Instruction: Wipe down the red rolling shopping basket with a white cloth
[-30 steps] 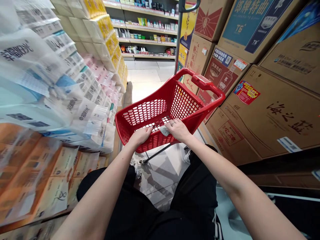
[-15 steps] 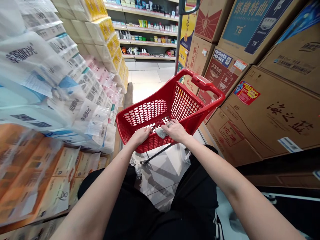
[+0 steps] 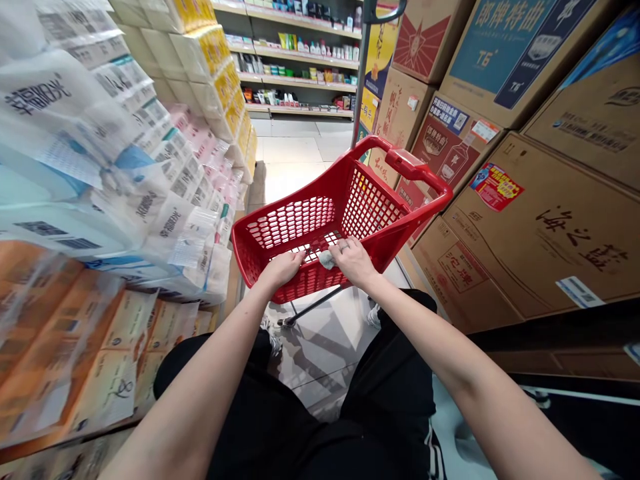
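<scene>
A red plastic shopping cart point(image 3: 387, 247) with a lattice basket stands in front of me, its handle up at the right. My left hand point(image 3: 286, 269) is closed over the near rim of the basket, fingers curled inside. Farther right along that rim, my right hand point(image 3: 353, 260) is closed on a small pale grey cloth point(image 3: 327, 259), pressing it against the edge. The cloth is crumpled and partly covered by the fingers. Through the openings, the basket floor shows light.
Stacked tissue packs point(image 3: 165, 167) crowd the left side, with orange packs point(image 3: 45, 333) lower down. Cardboard cartons point(image 3: 550, 220) are piled along the right. A stocked shelf point(image 3: 300, 80) stands beyond the tiled aisle point(image 3: 287, 147). A dark pole point(image 3: 359, 87) rises behind the cart.
My right hand has shifted slightly to the right along the rim with the cloth. My left hand stays at almost the same spot on the rim.
</scene>
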The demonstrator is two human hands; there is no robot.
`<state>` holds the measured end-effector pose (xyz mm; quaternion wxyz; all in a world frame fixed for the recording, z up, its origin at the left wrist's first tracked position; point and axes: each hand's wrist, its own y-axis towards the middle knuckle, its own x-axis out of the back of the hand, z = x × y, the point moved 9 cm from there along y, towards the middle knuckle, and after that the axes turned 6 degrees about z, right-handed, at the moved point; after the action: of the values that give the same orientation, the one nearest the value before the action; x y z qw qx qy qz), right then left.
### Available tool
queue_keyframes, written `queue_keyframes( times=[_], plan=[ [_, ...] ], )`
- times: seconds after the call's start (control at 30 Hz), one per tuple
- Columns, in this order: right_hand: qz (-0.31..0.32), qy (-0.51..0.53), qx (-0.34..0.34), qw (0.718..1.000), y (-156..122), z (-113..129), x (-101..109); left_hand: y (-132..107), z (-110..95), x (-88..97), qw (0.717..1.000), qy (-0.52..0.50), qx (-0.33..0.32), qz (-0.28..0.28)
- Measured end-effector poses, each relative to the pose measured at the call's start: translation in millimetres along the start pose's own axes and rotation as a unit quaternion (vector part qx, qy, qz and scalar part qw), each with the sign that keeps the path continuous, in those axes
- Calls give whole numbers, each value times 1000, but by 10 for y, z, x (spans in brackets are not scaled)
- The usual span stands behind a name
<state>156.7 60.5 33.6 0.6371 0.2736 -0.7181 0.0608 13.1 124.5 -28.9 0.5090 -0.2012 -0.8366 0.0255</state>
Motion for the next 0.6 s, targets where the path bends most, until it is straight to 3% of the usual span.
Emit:
queue_keyframes(
  times=[0.17, 0.27, 0.6],
  plan=[
    [-6, 16, 45, 999, 54, 309, -24, 16, 5, -46, 1000, 11, -8, 0],
    [-5, 22, 58, 998, 58, 352, -19, 5, 30, -46, 1000, 1, -10, -6],
    [13, 4, 30, 999, -83, -215, 27, -45, 38, 32, 999, -35, -8, -13]
  ],
)
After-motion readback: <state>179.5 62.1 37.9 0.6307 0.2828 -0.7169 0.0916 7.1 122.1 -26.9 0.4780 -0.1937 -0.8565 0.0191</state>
